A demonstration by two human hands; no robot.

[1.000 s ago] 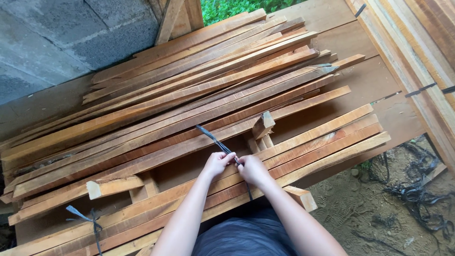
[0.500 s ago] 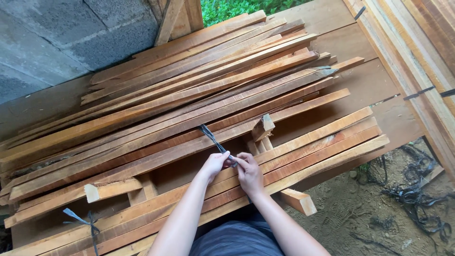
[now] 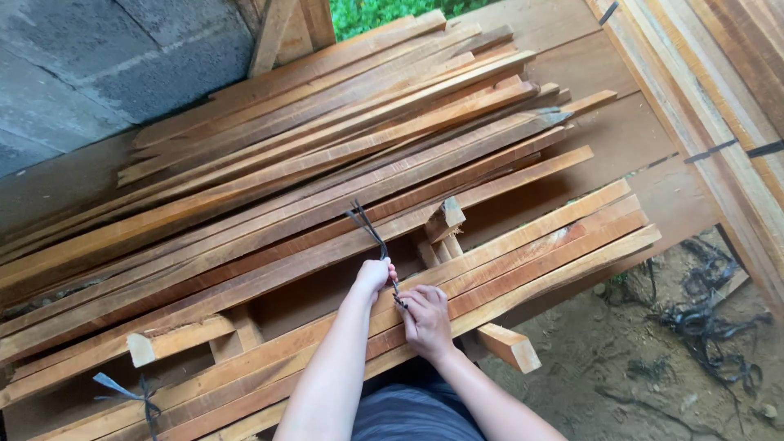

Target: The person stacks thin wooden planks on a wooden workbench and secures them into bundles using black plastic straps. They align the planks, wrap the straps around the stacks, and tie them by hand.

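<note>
My left hand (image 3: 374, 275) is closed around a dark plastic strap (image 3: 367, 226) whose free ends stick up and away from it. Just below and to the right, my right hand (image 3: 425, 318) pinches the lower part of the same strap against a bundle of long reddish wooden slats (image 3: 523, 245). Both hands rest on the near bundle, close together and nearly touching. A larger pile of slats (image 3: 327, 122) lies beyond them.
Another dark strap (image 3: 131, 394) wraps the near bundle at lower left. Short wooden blocks (image 3: 506, 347) stick out beneath the slats. A grey block wall (image 3: 106, 65) stands at upper left, more stacked boards (image 3: 719, 106) at right, and loose straps (image 3: 702, 314) lie on the dirt.
My hands have shifted slightly apart along the strap, the left one higher and the right one lower. The strap's free ends now point up more steeply.
</note>
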